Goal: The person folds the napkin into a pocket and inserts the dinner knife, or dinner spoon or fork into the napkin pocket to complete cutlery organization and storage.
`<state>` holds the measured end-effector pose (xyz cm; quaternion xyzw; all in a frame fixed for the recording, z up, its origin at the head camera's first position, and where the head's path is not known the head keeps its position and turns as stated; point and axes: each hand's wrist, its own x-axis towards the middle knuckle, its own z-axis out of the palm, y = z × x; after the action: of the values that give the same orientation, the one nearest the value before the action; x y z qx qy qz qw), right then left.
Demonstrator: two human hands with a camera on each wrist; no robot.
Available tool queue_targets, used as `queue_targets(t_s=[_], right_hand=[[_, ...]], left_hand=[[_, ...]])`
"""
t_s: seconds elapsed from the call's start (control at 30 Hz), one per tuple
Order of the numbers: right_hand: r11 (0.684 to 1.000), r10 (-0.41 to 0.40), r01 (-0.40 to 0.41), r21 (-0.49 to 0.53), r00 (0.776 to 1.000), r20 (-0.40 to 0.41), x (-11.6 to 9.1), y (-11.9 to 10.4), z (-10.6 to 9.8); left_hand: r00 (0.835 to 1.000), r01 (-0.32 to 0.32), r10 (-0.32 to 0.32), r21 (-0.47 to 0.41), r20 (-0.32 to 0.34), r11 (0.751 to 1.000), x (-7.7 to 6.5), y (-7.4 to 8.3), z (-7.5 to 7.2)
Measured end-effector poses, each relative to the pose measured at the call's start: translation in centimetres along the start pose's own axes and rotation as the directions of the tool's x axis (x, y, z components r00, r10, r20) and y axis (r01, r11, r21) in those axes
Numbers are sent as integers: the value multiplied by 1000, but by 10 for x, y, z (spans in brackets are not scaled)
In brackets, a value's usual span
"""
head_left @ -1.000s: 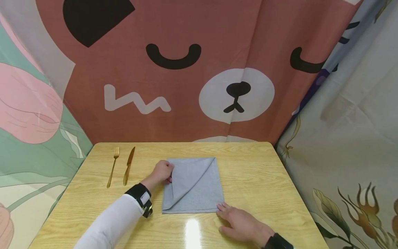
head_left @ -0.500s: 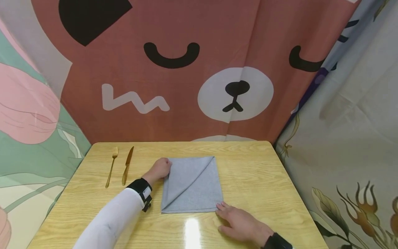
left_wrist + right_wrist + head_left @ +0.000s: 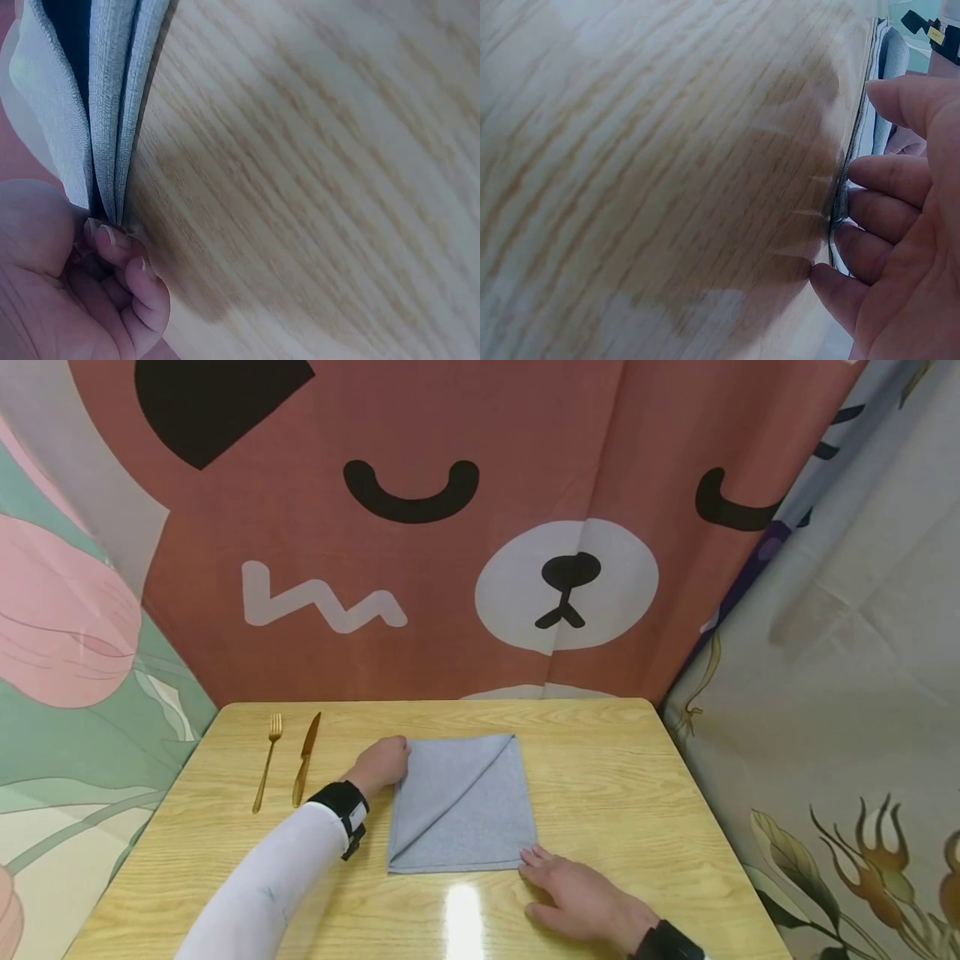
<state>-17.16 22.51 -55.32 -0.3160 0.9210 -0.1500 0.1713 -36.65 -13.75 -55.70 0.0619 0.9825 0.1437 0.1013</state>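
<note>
One folded gray cloth (image 3: 472, 810), lower centre of the head frame, on the tabletop (image 3: 615, 793).
Left hand (image 3: 381, 762): fingers pinching its upper-left corner, layer count hard to tell. Right hand (image 3: 581, 895): fingers loosely extended, touching lower-right corner.

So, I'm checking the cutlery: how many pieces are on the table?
2: the fork, leftmost, and the knife, between it and the left hand; the cloth could hide more.
</note>
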Motion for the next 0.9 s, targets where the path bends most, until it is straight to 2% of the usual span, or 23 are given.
queue_targets(t_s=[0.37, 0.67, 0.9], right_hand=[[1000, -6, 6, -1, 1000, -2, 1, 3, 3], [1000, -13, 13, -22, 1000, -21, 1, 3, 4], [1000, -15, 14, -28, 999, -32, 0, 2, 4]], left_hand=[[1000, 3, -7, 120, 27, 993, 5, -4, -2], [999, -19, 13, 140, 44, 990, 5, -8, -3], [998, -10, 2, 134, 58, 991, 8, -13, 3]])
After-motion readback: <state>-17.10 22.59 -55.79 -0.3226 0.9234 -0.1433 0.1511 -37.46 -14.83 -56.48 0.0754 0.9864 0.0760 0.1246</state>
